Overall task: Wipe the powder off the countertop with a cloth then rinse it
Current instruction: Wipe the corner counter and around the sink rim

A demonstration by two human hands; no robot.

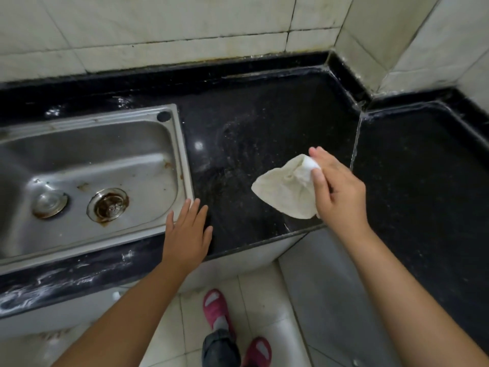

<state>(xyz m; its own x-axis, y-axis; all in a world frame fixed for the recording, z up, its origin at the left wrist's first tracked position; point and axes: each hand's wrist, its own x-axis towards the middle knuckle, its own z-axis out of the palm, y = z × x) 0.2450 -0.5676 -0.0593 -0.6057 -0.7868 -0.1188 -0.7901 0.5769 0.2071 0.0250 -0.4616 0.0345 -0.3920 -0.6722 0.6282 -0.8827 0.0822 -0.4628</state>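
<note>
Sink (pixel 182 154) at far left, steel, drain and plug in the basin, rust marks round the drain. Left hand (pixel 186 234) next, flat on the bench (pixel 264 115) edge just beside the sink rim, fingers straight, holding nothing. Middle of the black bench shows faint pale powder (pixel 238 144) smears and specks; more white residue along the front edge at left. Cloth (pixel 284 190) right of that, cream, bunched at the top and hanging loose, apparently lifted just off the bench near the front edge; can't tell if the low corner touches. Right hand (pixel 340 192) pinches the bunched top between thumb and fingers, grip closed on the fabric. Judgement: cloth is light, soft, floppy, no fragility; it likely drags and folds, so a wad under a flat palm would wipe better than this pinch. Wet, it gets heavier and drips.
</note>
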